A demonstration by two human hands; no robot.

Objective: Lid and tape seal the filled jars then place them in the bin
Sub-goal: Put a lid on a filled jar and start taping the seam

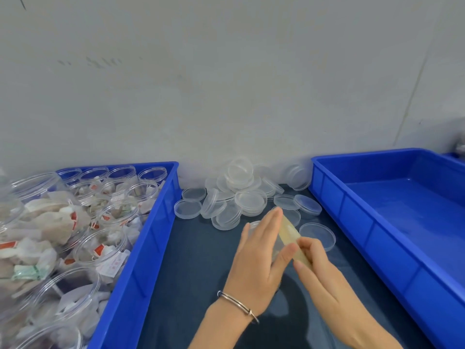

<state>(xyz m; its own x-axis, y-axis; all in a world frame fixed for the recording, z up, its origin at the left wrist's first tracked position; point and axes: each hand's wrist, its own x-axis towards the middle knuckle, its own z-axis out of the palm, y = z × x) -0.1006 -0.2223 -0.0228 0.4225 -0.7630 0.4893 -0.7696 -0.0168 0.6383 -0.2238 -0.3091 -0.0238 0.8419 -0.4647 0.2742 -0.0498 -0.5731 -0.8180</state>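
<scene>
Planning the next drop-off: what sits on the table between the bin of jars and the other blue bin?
In the head view: a heap of clear lids and both hands, left hand and right hand, working a strip of tape.

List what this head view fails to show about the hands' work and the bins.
- Jar, head view: hidden behind the left hand, so lid fit is unknown.
- Tape strip: its lower end is covered by the right hand.
- Left bin and right bin: cut off by the frame edges.

Blue bins point(327, 187), clear lids point(250, 200), dark blue-grey table point(196, 260), yellowish tape strip point(289, 231), silver bracelet point(236, 302)
</scene>
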